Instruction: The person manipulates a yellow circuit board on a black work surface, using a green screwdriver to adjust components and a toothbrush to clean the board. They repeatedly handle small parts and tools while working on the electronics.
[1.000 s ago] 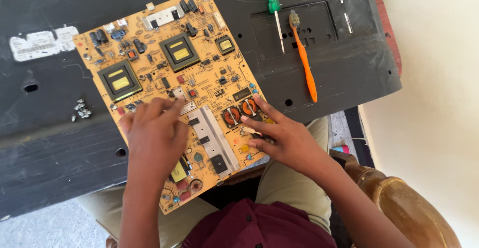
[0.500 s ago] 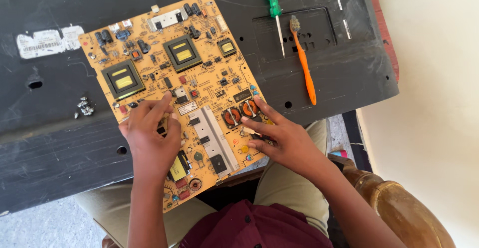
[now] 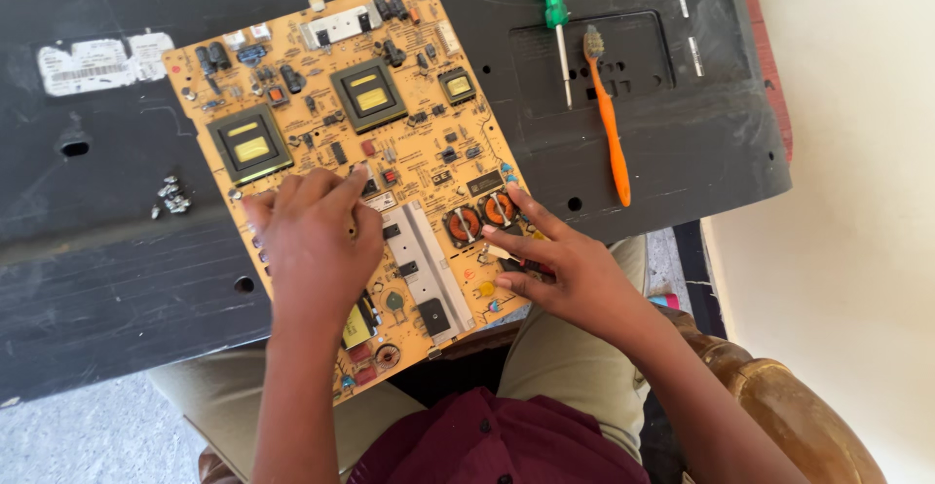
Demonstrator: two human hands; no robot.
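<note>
The yellow circuit board (image 3: 360,163) lay tilted on the black back panel (image 3: 117,279), and its lower end reached over the panel's edge, above the person's lap. The left hand (image 3: 312,245) rested flat on the board's lower left part, fingers spread and holding nothing. The right hand (image 3: 565,270) touched the board's right edge beside two copper coils (image 3: 480,219), fingers stretched. Right of the board lay a green screwdriver (image 3: 552,2) and an orange toothbrush (image 3: 609,119); left of it, some small screws (image 3: 170,195)
</note>
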